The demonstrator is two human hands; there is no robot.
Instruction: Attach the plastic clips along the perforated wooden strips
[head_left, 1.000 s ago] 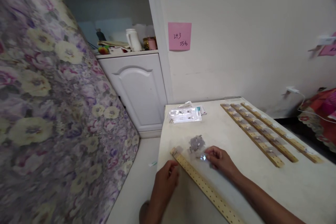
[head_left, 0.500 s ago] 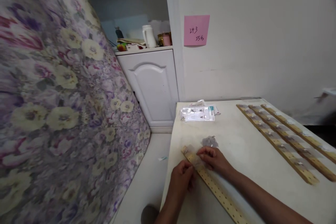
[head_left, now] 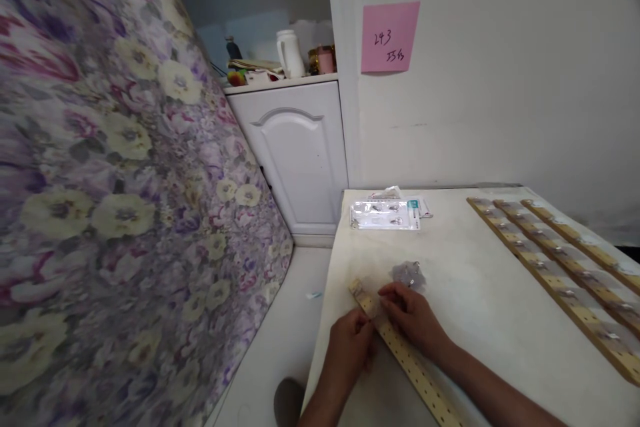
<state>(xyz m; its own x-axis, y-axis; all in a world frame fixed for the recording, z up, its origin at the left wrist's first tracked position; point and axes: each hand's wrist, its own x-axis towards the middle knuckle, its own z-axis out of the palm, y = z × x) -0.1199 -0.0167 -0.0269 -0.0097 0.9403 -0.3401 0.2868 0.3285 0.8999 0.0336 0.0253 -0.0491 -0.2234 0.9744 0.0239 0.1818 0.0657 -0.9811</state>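
Observation:
A long perforated wooden strip lies slantwise on the white table in front of me. My left hand rests at the strip's near-left side, fingers curled against it. My right hand lies over the strip near its far end, fingers pinched together on something small that I cannot make out. Just beyond my right hand sits a small pile of clear little bags with metal parts.
A clear plastic packet lies at the table's far edge. Three more wooden strips with small parts lie in parallel on the right. A floral fabric fills the left; a white cabinet and a pink note are behind.
My right hand has moved from beside the pile of little bags onto the strip's far end. My left hand has closed in on the strip. The view has swung left.

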